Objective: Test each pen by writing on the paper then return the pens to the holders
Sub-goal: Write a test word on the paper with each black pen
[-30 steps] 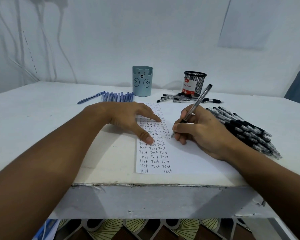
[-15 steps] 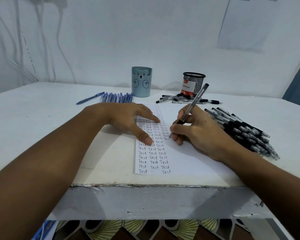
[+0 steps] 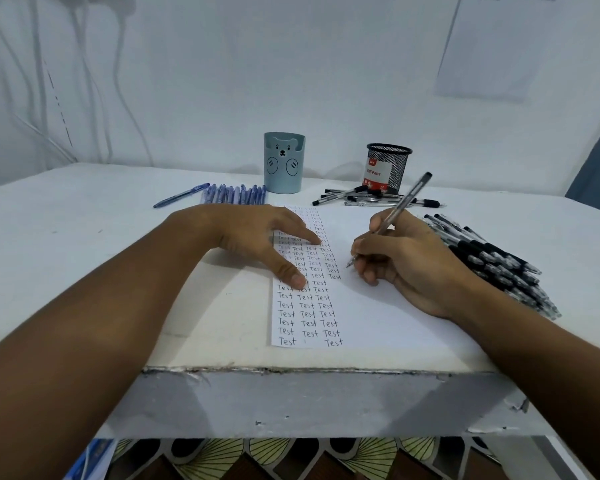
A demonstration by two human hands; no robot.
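Observation:
A white sheet of paper (image 3: 371,317) lies near the table's front edge, its left part filled with rows of the word "Test". My left hand (image 3: 257,237) rests flat on that written part, fingers spread. My right hand (image 3: 406,265) grips a clear black pen (image 3: 404,204) in a writing hold, its tip touching the paper just right of the written columns. A blue bear-face holder (image 3: 284,163) and a black mesh holder (image 3: 388,167) stand at the back.
Several blue pens (image 3: 232,195) lie in a row left of the bear holder. Loose black pens (image 3: 371,199) lie before the mesh holder. A large pile of black pens (image 3: 492,261) lies right of my right hand. The table's chipped front edge (image 3: 291,370) is close.
My right hand and the pen have shifted slightly to the right along the paper. My left hand stays where it was on the sheet.

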